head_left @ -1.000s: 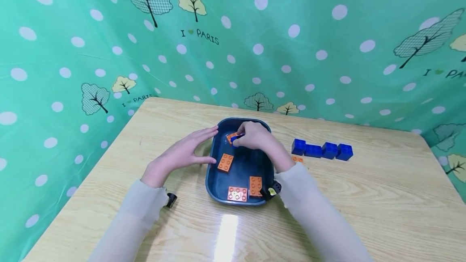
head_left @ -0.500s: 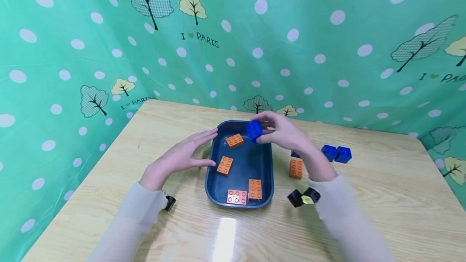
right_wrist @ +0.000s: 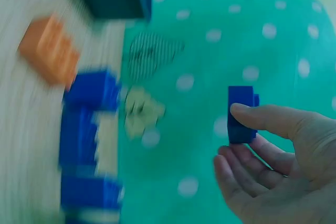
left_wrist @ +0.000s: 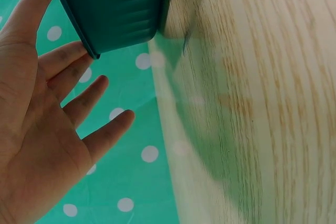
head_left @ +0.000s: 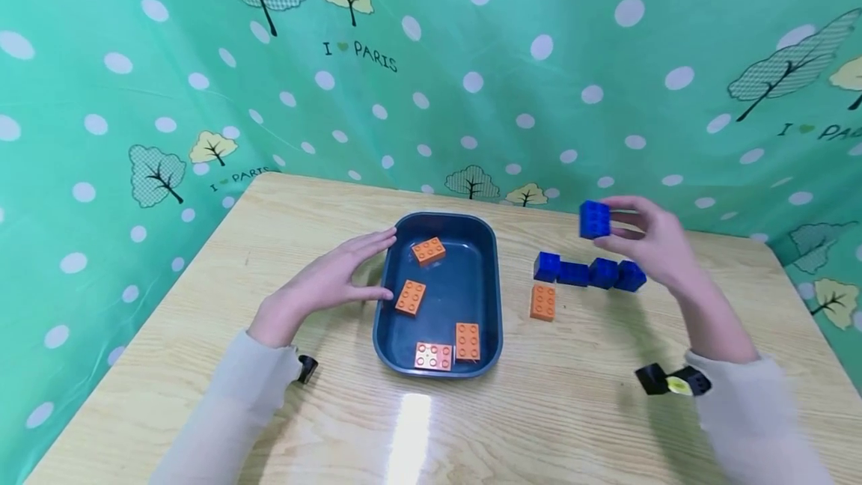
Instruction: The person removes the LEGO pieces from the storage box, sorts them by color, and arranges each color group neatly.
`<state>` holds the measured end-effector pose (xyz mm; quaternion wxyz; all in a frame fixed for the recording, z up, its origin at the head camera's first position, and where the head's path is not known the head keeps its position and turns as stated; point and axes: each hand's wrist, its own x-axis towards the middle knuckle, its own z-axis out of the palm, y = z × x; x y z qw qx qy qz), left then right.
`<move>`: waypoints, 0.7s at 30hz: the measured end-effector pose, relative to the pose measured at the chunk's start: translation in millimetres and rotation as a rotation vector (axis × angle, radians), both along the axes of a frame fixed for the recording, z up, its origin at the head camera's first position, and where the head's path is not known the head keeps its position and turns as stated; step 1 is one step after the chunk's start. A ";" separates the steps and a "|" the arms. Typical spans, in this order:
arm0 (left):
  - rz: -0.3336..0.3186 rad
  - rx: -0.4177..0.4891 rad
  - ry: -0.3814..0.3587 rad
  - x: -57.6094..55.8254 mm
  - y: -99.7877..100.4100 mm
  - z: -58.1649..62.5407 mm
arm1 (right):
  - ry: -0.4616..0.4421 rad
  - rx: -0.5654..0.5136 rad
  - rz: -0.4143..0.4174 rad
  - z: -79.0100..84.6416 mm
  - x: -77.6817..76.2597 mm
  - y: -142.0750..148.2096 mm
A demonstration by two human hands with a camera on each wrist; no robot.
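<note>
My right hand (head_left: 656, 242) pinches a blue toy brick (head_left: 595, 220) between thumb and fingers, held in the air above a row of blue bricks (head_left: 574, 274). In the right wrist view the thumb presses one face of the held brick (right_wrist: 241, 115), its studs facing the palm. My left hand (head_left: 323, 287) has its fingers spread, with fingertips at the left rim of a dark blue tray (head_left: 496, 298). The left wrist view shows thumb and fingertips touching the rim of the tray (left_wrist: 115, 9). Several orange bricks (head_left: 410, 298) lie in the tray.
One orange brick (head_left: 542, 302) lies on the wooden table (head_left: 539, 410), just in front of the blue row and right of the tray. A green dotted cloth (head_left: 471, 96) hangs behind the table's far edge. Each wrist wears a small black device (head_left: 673, 380).
My right hand has lifted the blue brick out of the tray and carried it right, over the blue row. The left hand has stayed at the tray's left rim.
</note>
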<state>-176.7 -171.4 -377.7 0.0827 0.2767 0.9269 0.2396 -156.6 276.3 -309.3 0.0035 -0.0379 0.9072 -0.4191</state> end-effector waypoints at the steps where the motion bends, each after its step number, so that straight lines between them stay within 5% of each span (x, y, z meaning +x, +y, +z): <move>1: 0.000 0.000 0.001 -0.3 0.3 0.4 | -0.004 0.030 -0.041 -2.5 1.0 10.3; 7: 0.005 -0.005 -0.015 -2.4 0.1 1.6 | -0.050 0.139 -0.165 -21.9 4.7 67.7; 15: 0.013 -0.009 -0.036 -0.9 -0.2 2.9 | -0.082 0.271 -0.173 -47.8 11.6 111.9; 21: 0.009 -0.008 -0.037 -1.5 1.1 1.6 | -0.135 0.270 -0.160 -66.3 13.4 124.0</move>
